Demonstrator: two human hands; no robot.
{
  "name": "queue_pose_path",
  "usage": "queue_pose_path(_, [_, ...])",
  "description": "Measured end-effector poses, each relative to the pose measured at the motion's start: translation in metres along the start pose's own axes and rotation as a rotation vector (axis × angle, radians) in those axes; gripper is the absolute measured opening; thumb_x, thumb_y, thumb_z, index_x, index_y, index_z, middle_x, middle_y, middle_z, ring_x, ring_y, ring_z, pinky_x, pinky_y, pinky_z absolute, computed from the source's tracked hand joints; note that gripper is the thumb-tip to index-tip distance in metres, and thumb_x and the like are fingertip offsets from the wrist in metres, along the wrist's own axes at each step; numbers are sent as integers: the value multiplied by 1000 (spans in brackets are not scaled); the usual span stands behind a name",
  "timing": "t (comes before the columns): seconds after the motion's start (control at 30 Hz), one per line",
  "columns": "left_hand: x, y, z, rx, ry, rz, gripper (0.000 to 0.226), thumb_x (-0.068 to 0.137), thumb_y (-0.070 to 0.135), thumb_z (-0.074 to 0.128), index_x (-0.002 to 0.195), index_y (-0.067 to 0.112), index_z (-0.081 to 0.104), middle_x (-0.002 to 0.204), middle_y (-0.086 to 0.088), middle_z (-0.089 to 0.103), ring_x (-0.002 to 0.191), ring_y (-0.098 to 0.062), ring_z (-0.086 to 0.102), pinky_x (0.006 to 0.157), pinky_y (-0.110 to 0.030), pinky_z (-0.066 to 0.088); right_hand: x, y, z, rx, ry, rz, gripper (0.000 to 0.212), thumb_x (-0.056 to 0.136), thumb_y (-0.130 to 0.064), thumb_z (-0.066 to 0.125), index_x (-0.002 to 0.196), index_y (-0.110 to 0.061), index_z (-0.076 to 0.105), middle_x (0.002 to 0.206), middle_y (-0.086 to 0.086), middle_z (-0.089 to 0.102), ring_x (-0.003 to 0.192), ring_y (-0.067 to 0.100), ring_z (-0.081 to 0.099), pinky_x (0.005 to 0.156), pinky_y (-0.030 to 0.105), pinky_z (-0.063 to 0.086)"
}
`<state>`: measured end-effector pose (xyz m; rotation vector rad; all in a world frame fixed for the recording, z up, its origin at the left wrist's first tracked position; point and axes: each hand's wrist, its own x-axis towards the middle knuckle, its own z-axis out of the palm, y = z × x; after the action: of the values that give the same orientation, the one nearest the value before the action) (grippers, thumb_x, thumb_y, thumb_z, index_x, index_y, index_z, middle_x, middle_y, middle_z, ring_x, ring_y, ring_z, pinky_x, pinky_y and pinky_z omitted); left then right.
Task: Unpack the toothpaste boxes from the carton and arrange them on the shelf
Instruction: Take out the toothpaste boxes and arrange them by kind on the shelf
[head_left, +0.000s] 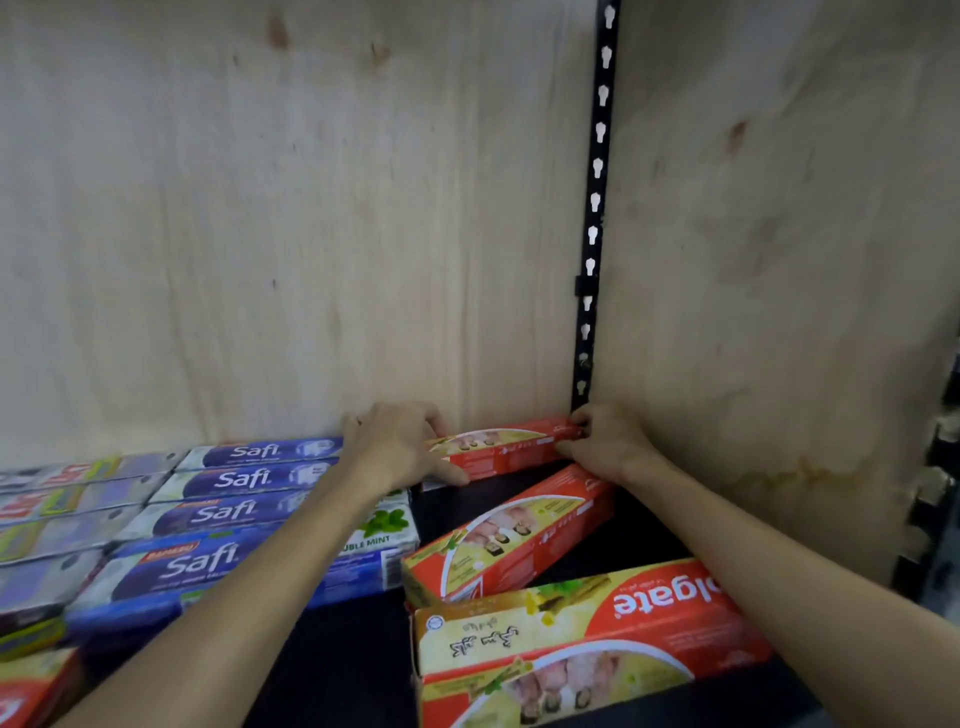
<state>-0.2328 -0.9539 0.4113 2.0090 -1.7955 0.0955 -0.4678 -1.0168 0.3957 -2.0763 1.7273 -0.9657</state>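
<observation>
My left hand (402, 449) and right hand (610, 444) grip the red cardboard toothpaste box (511, 448) ends, squaring it against the plywood back wall (311, 234) (rearmost row first).

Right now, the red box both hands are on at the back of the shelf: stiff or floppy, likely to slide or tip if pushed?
The rear red box is probably stiff: its carton edges look straight under the left hand and right hand. It lies flat on its long side, so tipping or rolling seems unlikely. On the smooth dark shelf it should slide easily when pushed.
</observation>
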Motion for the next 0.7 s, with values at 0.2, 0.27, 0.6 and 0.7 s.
queue_pose_path(0.2, [4,-6,2,26,2,41,35,91,60,56,118,41,67,124,14,66,123,-15,54,99,-41,26,3,3,5,13,76,-15,25,90,-20,66,112,-9,63,114,10,65,98,21,61,81,26,47])
queue_pose_path(0.27, [6,-5,4,36,-13,51,35,99,56,43,118,38,67,119,9,68,120,-19,56,99,-41,30,2,2,5,52,84,-28,34,91,-18,67,122,-8,59,122,10,62,106,21,61,85,26,46])
queue_pose_path(0.6, [9,-6,11,-37,267,91,20,100,37,53,92,19,53,96,-2,64,88,-24,60,75,-35,43,-1,-1,1,86,84,-70,31,93,-17,66,123,-12,61,122,9,64,107,21,63,90,29,50])
queue_pose_path(0.7, [9,-6,13,-3,247,89,23,100,40,51,101,20,62,99,-1,70,94,-24,64,81,-36,45,-3,-4,-1,49,73,-78,27,98,-19,55,121,-8,65,121,10,65,108,22,62,91,29,48])
